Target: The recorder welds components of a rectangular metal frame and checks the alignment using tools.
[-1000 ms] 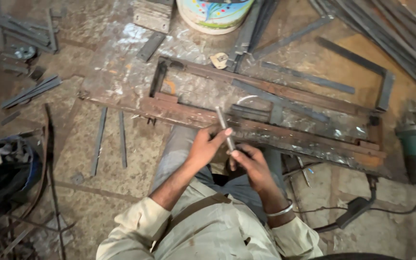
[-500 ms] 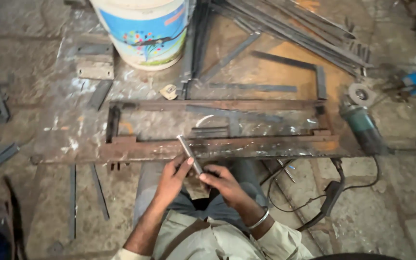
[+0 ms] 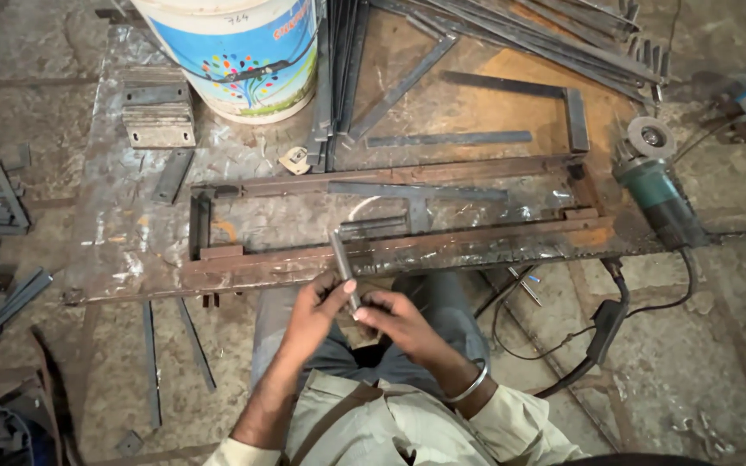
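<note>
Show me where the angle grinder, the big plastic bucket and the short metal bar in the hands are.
angle grinder (image 3: 656, 192), head view, on its green body.
plastic bucket (image 3: 243, 60), head view, on its blue and white side wall.
short metal bar (image 3: 343, 259), head view, on its bare upper half above the fingers.

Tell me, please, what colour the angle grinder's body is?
Teal green, with a grey disc guard; the angle grinder shows in the head view.

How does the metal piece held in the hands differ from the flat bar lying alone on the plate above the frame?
The held metal piece is short; the flat bar is much longer. The held metal piece is raised and gripped by the left hand and right hand; the flat bar lies loose on the plate, untouched. The held piece points away from the person; the bar runs crosswise. Both are grey, straight metal.
</note>
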